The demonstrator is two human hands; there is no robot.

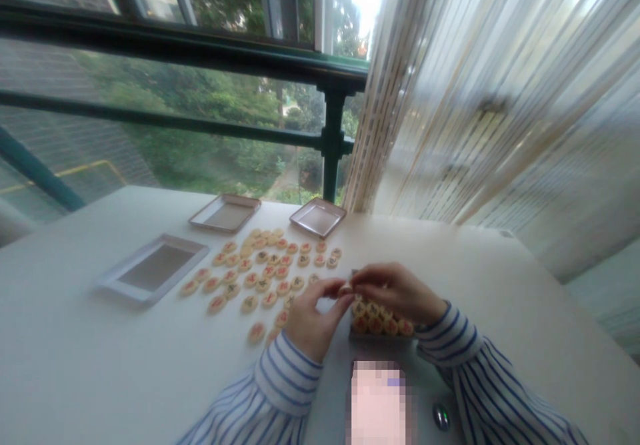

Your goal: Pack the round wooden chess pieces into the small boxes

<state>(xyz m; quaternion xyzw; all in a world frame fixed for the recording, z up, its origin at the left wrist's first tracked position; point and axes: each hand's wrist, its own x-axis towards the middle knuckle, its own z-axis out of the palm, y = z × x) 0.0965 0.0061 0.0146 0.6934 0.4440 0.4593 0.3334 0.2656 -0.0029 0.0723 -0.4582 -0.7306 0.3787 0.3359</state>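
Toward the tabletop's (75, 358) left edge lies a white tray (153, 268); two more trays (225, 212) (318, 218) sit near its far edge. Between them we see loose round game pieces (260, 273), their markings too blurred to read. Our left hand (313, 318) pinches one small piece, mostly hidden by fingers. Our right hand (395, 292) rests, fingers together, on pieces packed in a box (380, 322), whose far side it covers.
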